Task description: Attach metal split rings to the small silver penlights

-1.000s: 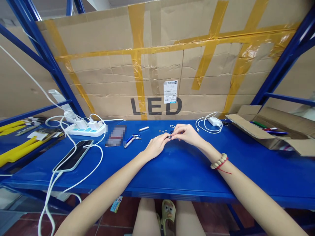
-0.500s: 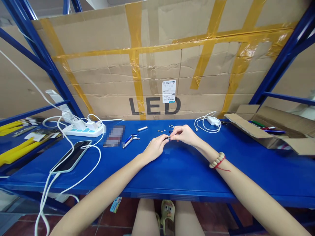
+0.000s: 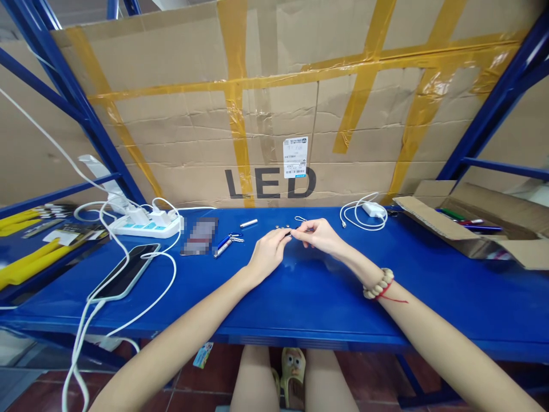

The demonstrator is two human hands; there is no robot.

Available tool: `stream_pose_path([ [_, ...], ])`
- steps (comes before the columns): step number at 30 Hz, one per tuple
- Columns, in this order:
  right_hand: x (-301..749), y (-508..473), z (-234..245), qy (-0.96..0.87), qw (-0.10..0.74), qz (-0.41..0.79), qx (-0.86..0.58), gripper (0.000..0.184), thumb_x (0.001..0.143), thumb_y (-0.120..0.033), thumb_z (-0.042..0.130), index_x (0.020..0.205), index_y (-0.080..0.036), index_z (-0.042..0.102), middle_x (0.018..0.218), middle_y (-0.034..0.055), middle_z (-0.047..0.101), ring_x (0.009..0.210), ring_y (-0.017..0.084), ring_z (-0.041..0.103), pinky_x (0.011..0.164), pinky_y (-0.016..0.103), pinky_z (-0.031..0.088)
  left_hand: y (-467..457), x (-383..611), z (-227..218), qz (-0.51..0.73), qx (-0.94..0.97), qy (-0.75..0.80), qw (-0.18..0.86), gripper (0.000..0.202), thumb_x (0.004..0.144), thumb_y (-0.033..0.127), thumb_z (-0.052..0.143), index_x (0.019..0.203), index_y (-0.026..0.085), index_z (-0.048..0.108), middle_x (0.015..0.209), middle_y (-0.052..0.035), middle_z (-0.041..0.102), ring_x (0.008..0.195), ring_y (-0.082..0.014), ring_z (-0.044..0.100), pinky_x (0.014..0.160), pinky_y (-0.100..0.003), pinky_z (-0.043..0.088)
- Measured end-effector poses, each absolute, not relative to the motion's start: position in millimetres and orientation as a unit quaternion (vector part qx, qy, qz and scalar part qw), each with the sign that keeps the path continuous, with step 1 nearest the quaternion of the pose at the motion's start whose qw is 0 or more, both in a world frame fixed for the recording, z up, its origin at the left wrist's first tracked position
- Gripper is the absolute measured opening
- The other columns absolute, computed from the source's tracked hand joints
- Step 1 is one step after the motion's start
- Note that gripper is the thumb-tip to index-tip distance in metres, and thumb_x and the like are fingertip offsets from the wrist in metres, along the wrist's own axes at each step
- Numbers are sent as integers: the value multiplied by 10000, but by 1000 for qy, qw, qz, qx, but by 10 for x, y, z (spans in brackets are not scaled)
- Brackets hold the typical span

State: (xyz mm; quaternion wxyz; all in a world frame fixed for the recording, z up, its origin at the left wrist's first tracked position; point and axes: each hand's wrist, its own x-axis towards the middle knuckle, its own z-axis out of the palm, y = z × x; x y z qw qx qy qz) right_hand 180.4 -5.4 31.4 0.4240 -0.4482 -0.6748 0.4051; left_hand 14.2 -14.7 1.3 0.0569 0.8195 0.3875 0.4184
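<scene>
My left hand [image 3: 268, 252] is closed, its fingertips pinching a small dark piece [image 3: 290, 232] that the fingers mostly cover. From the right, my right hand [image 3: 321, 236] meets it with thumb and forefinger pinched at the same piece. Its exact kind is too small to make out. Just beyond the fingertips lie small round metal discs [image 3: 287, 226] like button cells, partly hidden. A thin wrist-strap loop [image 3: 300, 218] shows behind my right hand. Farther left lies a slim silver tube [image 3: 249, 223], and near it a blue and a silver penlight-like tube [image 3: 222, 247] with metal clips.
On the blue table [image 3: 309, 309], a phone [image 3: 124, 273] and a white power strip [image 3: 146, 229] with cables lie left, near a blurred-out flat object [image 3: 200, 236]. A white charger [image 3: 374, 210] and an open carton [image 3: 454, 234] with pens are right. A large cardboard box [image 3: 180, 137] stands behind.
Both hands have moved slightly away from me, and the left hand now covers more of the discs. The fingertips have shifted around the small piece, which shows less.
</scene>
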Motion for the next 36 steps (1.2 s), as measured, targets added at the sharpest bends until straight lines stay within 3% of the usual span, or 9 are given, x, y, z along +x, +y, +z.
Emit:
stream_pose_path([
  [10,1785,-12,255,-640,415,431,-482,441,524,-543,739,662,-132,663,459,-9,524,409,74,442,385,197,319,-70,134,5,407,823,386,95,250,894,215,408,1068,186,585,1133,-71,627,1065,-193,565,961,-335,418],
  [13,1813,37,214,-681,416,353,-488,427,590,-562,697,689,-146,683,524,12,580,418,90,476,417,221,344,-68,153,16,391,816,412,106,254,897,216,394,1075,204,574,1132,-55,624,1043,-190,572,931,-318,427],
  [17,1891,66,218,-748,429,156,-482,321,652,-514,689,723,-202,699,732,24,660,540,109,551,508,230,374,-72,177,45,375,807,445,104,254,905,235,380,1071,213,572,1064,-42,640,949,-177,595,853,-287,441],
  [20,1941,69,233,-774,440,95,-445,253,718,-457,666,806,-223,707,825,22,660,550,90,544,523,221,367,-66,178,65,368,801,460,105,262,913,248,362,1067,216,573,999,-32,646,888,-161,595,810,-265,436],
  [24,1990,89,222,-813,409,71,-410,203,786,-404,618,783,-227,718,868,18,650,557,71,544,525,211,355,-76,176,92,344,803,469,132,283,920,267,341,1075,213,572,909,-25,647,835,-154,586,755,-248,427],
  [36,1999,108,205,-813,421,109,-388,257,737,-447,651,749,-198,717,835,24,650,509,66,533,511,221,374,-107,206,42,327,794,478,186,269,914,275,331,1005,224,579,811,-3,625,753,-141,570,690,-231,408],
])
